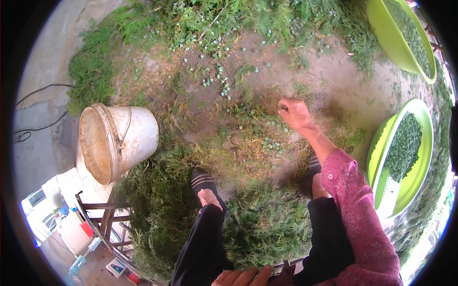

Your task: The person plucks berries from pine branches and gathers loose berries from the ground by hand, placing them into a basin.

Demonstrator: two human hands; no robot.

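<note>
From the head camera, the right hand (295, 113) reaches down to the bare ground (329, 76), fingers curled together as if pinching; whether it actually holds any of the small green pods (272, 143) scattered there is too blurred to tell. The pods lie loose on the dirt and dry grass just beside and below that hand, with more strewn further out near the cut green branches (267, 229) heaped around the feet. The left hand (243, 276) rests at the lower edge on the person's dark trouser leg (202, 248), fingers relaxed and partly spread, holding nothing visible.

The pods are small and mixed with grass and grit, so a pinch could likely gather dirt with them or let some slip out. The heap of branches covers much of the ground near the black sandal (204, 183) and probably hides more pods.

A dirty white bucket (117, 140) lies tipped on its side to the left. Two lime-green basins sit to the right, the nearer basin (424, 162) holding a mound of green pods, the farther basin (396, 38) up at the rim. A black cable (40, 90) trails over the concrete at far left.
</note>
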